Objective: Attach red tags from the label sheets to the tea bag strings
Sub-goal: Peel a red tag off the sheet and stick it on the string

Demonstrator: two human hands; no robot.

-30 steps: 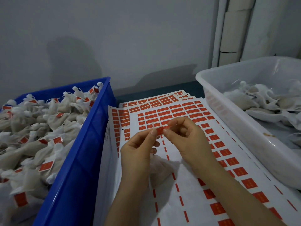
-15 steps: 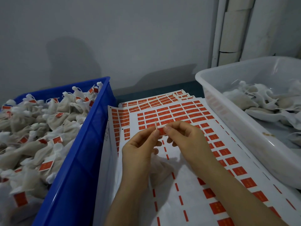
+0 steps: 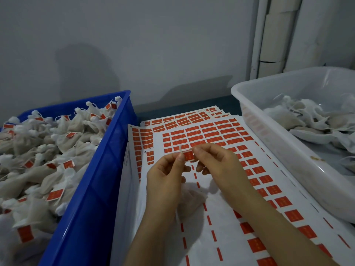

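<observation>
Now, red tag (image 3: 188, 156): held up over centre of label sheets (image 3: 201, 246), pinched betw. both hands.
L hand (image 3: 165, 181): fingers grasping tag's left edge.
R hand (image 3: 217, 166): fingers grasping tag's right edge.
Tea bag (image 3: 190, 200): lying on sheets, under wrists.
Blue bin (image 3: 92, 189): along sheets' left edge, holds tagged bags (image 3: 57, 150).
White bin (image 3: 278, 150): along right edge, holds untagged bags (image 3: 307, 120).

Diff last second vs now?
Little. The right hand lowered its fingers slightly, and the red tag now shows more of its face. Both it and the left hand still pinch the tag; nothing was let go. Tea bag, label sheets, blue bin and white bin unchanged.
</observation>
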